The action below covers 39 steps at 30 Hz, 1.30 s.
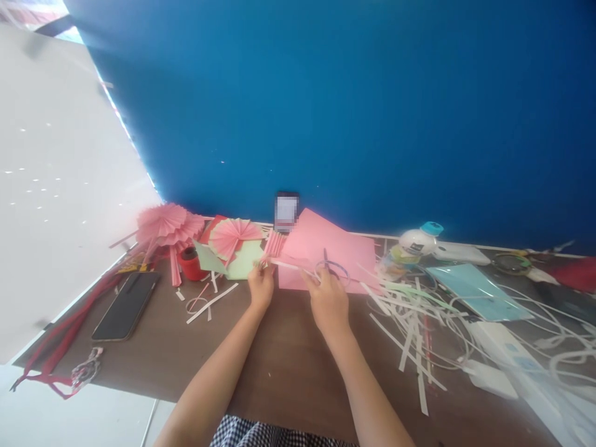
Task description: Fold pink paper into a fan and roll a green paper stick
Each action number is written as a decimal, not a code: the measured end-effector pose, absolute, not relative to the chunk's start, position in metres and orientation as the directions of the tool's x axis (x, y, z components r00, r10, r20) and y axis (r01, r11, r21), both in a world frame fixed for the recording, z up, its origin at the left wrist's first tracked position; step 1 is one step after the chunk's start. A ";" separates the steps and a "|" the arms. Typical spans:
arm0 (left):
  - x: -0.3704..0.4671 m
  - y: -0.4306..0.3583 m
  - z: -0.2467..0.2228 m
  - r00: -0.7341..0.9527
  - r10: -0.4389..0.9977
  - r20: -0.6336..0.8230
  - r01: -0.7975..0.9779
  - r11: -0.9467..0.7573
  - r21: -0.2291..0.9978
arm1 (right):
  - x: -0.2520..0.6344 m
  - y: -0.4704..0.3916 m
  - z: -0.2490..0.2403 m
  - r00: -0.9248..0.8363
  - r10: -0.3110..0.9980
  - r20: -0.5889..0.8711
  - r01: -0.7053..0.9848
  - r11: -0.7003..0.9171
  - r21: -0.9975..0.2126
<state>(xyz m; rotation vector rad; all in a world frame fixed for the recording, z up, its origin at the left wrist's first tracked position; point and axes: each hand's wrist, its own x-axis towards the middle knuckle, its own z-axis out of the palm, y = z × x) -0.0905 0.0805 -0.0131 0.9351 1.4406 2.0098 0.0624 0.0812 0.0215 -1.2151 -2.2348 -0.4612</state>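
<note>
My left hand (261,285) is closed on the lower end of a pleated pink paper piece (274,244). A thin pale strip (293,264) stretches from it toward my right hand (328,298), whose fingers are bent around blue-handled scissors (333,269). How the fingers sit in the handles is blurred. Behind both hands lies a large pink paper sheet (330,242). Left of my left hand, a pink paper fan (235,237) rests on light green paper (246,259).
Left are pink rosettes (167,225), a red roll (190,264) and a black phone (125,307). Right are a bottle (416,241), paper strips (410,332), a teal packet (477,290), cables and a white power strip (512,357). A blue panel (349,112) stands behind.
</note>
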 end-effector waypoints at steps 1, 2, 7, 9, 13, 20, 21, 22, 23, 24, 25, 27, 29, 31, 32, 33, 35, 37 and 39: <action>-0.090 0.081 -0.013 -0.647 0.728 0.227 -0.026 -0.319 0.947 | 0.063 0.082 0.020 -0.441 0.658 0.611 0.847 0.531 0.040; -0.090 0.081 -0.013 -0.647 0.733 0.212 -0.049 -0.318 0.947 | 0.063 0.083 0.019 -0.443 0.658 0.609 0.848 0.529 0.046; -0.088 0.084 -0.016 -0.614 0.766 0.188 -0.114 -0.322 0.940 | 0.066 0.090 0.013 -0.456 0.645 0.613 0.857 0.504 0.108; -0.088 0.086 -0.017 -0.608 0.776 0.169 -0.172 -0.337 0.926 | 0.066 0.092 0.011 -0.458 0.638 0.620 0.858 0.500 0.119; -0.086 0.086 -0.017 -0.591 0.796 0.129 -0.270 -0.345 0.899 | 0.068 0.096 0.006 -0.465 0.636 0.616 0.854 0.507 0.121; -0.085 0.084 -0.012 -0.566 0.820 0.088 -0.364 -0.344 0.866 | 0.068 0.100 0.003 -0.467 0.656 0.592 0.849 0.520 0.094; -0.085 0.084 -0.011 -0.559 0.826 0.075 -0.388 -0.341 0.856 | 0.068 0.100 0.003 -0.468 0.658 0.590 0.847 0.523 0.089; -0.085 0.084 -0.010 -0.549 0.833 0.062 -0.419 -0.338 0.843 | 0.068 0.101 0.003 -0.468 0.658 0.589 0.846 0.528 0.083; -0.085 0.084 -0.008 -0.537 0.842 0.047 -0.454 -0.336 0.825 | 0.068 0.101 0.003 -0.467 0.658 0.590 0.844 0.531 0.075; -0.085 0.083 -0.007 -0.521 0.853 0.032 -0.494 -0.333 0.803 | 0.068 0.101 0.003 -0.464 0.657 0.594 0.843 0.534 0.067; -0.085 0.083 -0.006 -0.502 0.865 0.013 -0.540 -0.325 0.777 | 0.067 0.101 0.003 -0.462 0.653 0.600 0.840 0.539 0.061; -0.085 0.083 -0.004 -0.456 0.890 -0.033 -0.635 -0.298 0.713 | 0.066 0.102 0.003 -0.462 0.642 0.612 0.835 0.547 0.058; -0.086 0.083 -0.003 -0.398 0.915 -0.069 -0.716 -0.262 0.647 | 0.065 0.101 0.003 -0.474 0.625 0.620 0.828 0.556 0.073; -0.087 0.084 -0.003 -0.344 0.936 -0.078 -0.765 -0.231 0.601 | 0.064 0.101 0.004 -0.487 0.608 0.627 0.823 0.560 0.096; -0.088 0.084 -0.004 -0.322 0.944 -0.076 -0.777 -0.218 0.591 | 0.063 0.100 0.004 -0.493 0.600 0.630 0.821 0.561 0.108; -0.089 0.084 -0.004 -0.306 0.949 -0.075 -0.783 -0.206 0.587 | 0.061 0.099 0.004 -0.498 0.592 0.634 0.819 0.561 0.120; -0.090 0.085 -0.005 -0.296 0.952 -0.077 -0.782 -0.195 0.592 | 0.059 0.098 0.004 -0.502 0.580 0.642 0.818 0.560 0.133; -0.090 0.084 -0.005 -0.291 0.954 -0.074 -0.783 -0.193 0.591 | 0.056 0.096 0.005 -0.504 0.577 0.643 0.815 0.563 0.134; -0.088 0.083 -0.005 -0.285 0.958 -0.043 -0.783 -0.207 0.586 | 0.054 0.094 0.005 -0.505 0.580 0.639 0.810 0.573 0.120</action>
